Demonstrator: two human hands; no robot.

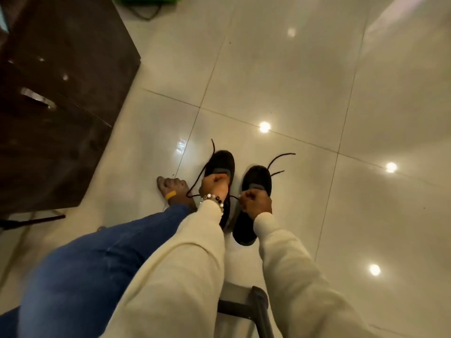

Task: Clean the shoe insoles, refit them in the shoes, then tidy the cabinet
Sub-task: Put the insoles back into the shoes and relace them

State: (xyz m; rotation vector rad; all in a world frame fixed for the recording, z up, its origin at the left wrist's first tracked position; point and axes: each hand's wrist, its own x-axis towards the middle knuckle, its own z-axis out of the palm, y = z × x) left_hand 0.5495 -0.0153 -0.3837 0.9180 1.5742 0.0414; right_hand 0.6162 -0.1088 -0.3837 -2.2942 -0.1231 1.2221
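Tiled floor (280,69): glossy pale tiles with ceiling-light reflections; bears everything listed.

Cabinet (53,113): dark wood-grain, at the left, doors apparently closed; tidying looks not yet begun.

Legs and arms: jeans leg (80,272) and cream sleeves (175,264) reach down from a seated or crouched person; bare foot (173,191) with a yellow plaster rests on the floor just left of the shoes.

Left shoe of the pair (220,164): black, toe pointing away, lace ends trailing loose toward the foot.

Right shoe of the pair (256,181): black, just beside the first, laces splayed to the right. Insoles are not visible in either; whether they are refitted cannot be told.

Left hand (214,185): beaded bracelet at the wrist, fingers curled at the tongue of the left shoe, seemingly pinching lace or tongue.

Right hand (256,200): fingers curled tight over the collar of the right shoe; exactly what it grips cannot be told.

Step in hand, judged: working at the openings of both shoes, loosening for or finishing after the insoles. Next move calls for spreading each collar wide.
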